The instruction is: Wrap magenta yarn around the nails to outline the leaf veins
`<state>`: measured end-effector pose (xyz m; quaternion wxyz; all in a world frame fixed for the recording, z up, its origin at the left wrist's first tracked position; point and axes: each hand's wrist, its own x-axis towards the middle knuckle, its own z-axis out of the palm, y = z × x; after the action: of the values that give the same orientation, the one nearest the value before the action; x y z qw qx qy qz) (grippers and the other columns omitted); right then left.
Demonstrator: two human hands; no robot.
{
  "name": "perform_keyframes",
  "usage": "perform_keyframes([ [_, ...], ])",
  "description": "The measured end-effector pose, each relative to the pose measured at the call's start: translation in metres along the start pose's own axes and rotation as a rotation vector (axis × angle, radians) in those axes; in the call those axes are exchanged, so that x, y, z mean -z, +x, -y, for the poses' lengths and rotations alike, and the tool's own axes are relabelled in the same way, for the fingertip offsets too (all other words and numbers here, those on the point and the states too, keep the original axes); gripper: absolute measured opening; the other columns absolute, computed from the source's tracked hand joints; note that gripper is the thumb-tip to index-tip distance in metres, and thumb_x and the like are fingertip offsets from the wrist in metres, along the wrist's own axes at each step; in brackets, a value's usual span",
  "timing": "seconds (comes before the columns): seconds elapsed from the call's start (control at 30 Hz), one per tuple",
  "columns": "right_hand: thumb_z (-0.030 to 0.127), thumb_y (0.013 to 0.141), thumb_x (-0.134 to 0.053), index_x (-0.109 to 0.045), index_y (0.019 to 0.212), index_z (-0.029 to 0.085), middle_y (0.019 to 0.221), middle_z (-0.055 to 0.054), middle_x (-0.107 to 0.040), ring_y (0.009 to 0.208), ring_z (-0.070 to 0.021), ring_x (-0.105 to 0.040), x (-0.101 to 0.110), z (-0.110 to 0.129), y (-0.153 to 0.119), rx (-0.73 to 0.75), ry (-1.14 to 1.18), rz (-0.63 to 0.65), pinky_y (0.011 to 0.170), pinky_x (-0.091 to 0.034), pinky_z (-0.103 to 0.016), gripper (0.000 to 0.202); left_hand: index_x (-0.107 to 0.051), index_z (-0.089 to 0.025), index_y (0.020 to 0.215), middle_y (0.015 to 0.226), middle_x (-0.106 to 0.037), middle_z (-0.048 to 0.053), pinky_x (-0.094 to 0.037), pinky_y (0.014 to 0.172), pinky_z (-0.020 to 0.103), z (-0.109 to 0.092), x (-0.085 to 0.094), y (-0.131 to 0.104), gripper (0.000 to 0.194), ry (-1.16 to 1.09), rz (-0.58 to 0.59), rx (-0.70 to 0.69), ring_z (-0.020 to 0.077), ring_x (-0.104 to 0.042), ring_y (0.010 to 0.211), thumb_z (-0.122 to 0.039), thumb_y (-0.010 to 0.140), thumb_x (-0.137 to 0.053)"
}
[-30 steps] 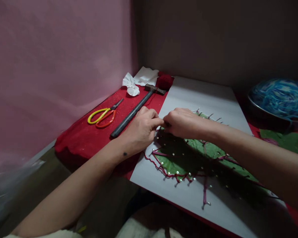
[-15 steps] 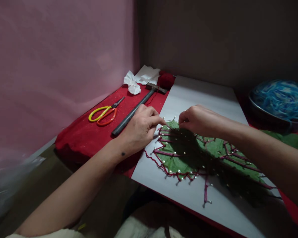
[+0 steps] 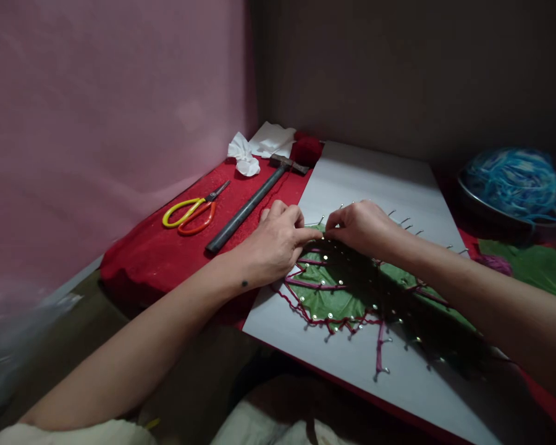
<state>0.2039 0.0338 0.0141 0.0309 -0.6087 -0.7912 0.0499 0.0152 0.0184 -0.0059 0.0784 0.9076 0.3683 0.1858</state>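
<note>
My left hand is over the left end of a green leaf on a white board. Its fingers are curled, with one stretched toward my right hand. Red yarn runs from a red ball down to my left hand. My right hand is closed in a pinch at the leaf's upper edge, its tips almost meeting the left fingertips; whatever lies between them is hidden. Nails stand in and around the leaf, with red and purple yarn wound between them. My right forearm's shadow darkens the leaf's middle.
Left of the board, a hammer and yellow-and-orange scissors lie on red cloth. Crumpled white paper is behind them. At right are a metal bowl of blue yarn and another leaf.
My left hand has moved right and its fingertip now reaches my right fingertips. My right hand has shifted slightly left, still pinched. The view has moved a little.
</note>
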Motion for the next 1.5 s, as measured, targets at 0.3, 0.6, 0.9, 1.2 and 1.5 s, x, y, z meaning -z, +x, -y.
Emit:
perform_keyframes([
  [0.3, 0.031, 0.075, -0.058, -0.073, 0.077, 0.025, 0.062, -0.001, -0.065, 0.058, -0.0134, -0.052, -0.005, -0.004, -0.004, -0.013, 0.065, -0.069, 0.056, -0.034, -0.027, 0.016, -0.069, -0.028, 0.106, 0.099, -0.051, 0.006, -0.034, 0.088, 0.039, -0.01, 0.002, 0.001, 0.026, 0.011, 0.037, 0.084, 0.021, -0.037, 0.095, -0.028, 0.089, -0.049],
  [0.6, 0.032, 0.074, -0.055, -0.073, 0.079, 0.027, 0.067, -0.001, -0.067, 0.063, -0.0152, -0.055, -0.005, -0.004, -0.003, 0.01, 0.019, -0.066, 0.055, -0.031, -0.027, 0.019, -0.067, -0.03, 0.109, 0.101, -0.05, 0.006, -0.033, 0.087, 0.041, -0.004, -0.002, -0.003, 0.028, 0.074, 0.01, 0.01, 0.0217, -0.037, 0.096, -0.04, 0.088, -0.052],
  [0.9, 0.032, 0.076, -0.054, -0.073, 0.083, 0.026, 0.072, -0.004, -0.069, 0.068, -0.0169, -0.058, -0.003, -0.003, 0.0, 0.043, -0.023, -0.034, 0.058, -0.032, -0.028, 0.021, -0.066, -0.023, 0.106, 0.106, -0.05, 0.011, -0.033, 0.082, 0.042, -0.01, 0.013, 0.008, 0.034, 0.367, 0.192, -0.189, 0.0255, -0.039, 0.095, -0.041, 0.092, -0.041],
  [1.2, 0.034, 0.078, -0.052, -0.07, 0.086, 0.025, 0.076, -0.004, -0.069, 0.066, -0.0154, -0.056, -0.002, -0.006, 0.003, 0.089, -0.141, -0.085, 0.053, -0.025, -0.027, 0.022, -0.069, -0.022, 0.096, 0.098, -0.052, 0.008, -0.034, 0.082, 0.037, -0.001, 0.016, 0.011, 0.03, 0.238, 0.157, -0.259, 0.0216, -0.041, 0.091, -0.037, 0.092, -0.043],
  [1.5, 0.026, 0.085, -0.045, -0.068, 0.085, 0.021, 0.079, -0.006, -0.068, 0.068, -0.0158, -0.055, 0.004, -0.004, 0.008, 0.289, -0.243, -0.274, 0.053, -0.022, -0.029, 0.024, -0.07, -0.023, 0.087, 0.082, -0.056, 0.005, -0.031, 0.071, 0.032, 0.005, 0.007, 0.038, 0.019, 0.292, 0.139, -0.209, 0.018, -0.043, 0.078, -0.016, 0.084, -0.053],
])
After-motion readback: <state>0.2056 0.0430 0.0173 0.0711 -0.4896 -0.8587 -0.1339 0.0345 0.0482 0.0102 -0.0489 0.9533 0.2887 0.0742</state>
